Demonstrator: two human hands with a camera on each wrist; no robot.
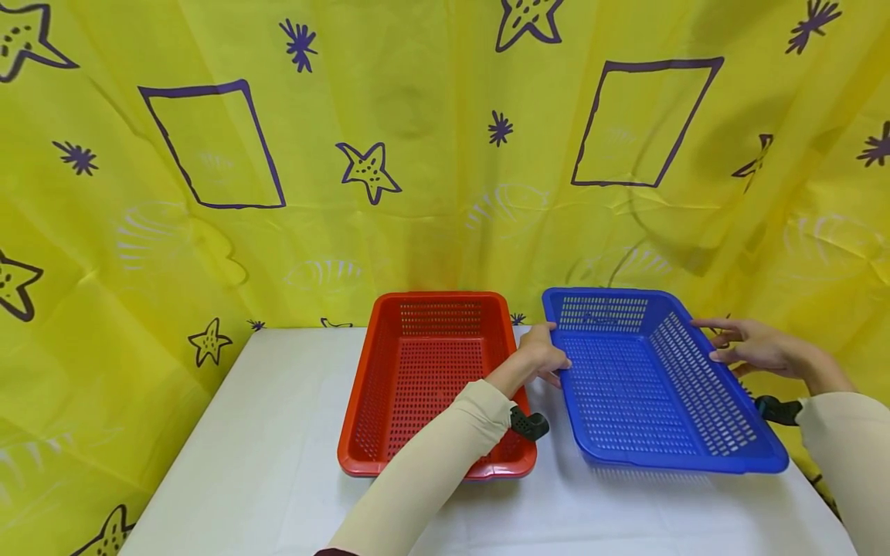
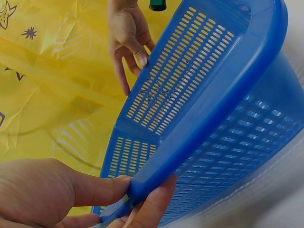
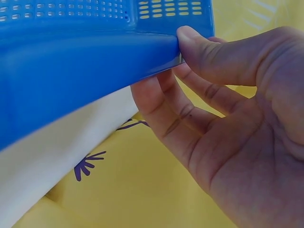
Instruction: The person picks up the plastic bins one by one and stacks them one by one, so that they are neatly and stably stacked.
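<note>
A blue plastic basket with slotted walls is on the right of the head view, its front edge casting a shadow on the table. My left hand grips its left rim; in the left wrist view the thumb lies over the rim and the fingers curl beneath. At the opposite rim is my right hand. The right wrist view shows that thumb on the rim's upper edge, with fingers bent under it. Left of the blue basket stands a red plastic basket, partly covered by my left forearm.
A white-covered table carries the red basket. Behind it and along its sides hangs a yellow curtain printed with starfish and frames. My left sleeve crosses over the red basket's front right corner.
</note>
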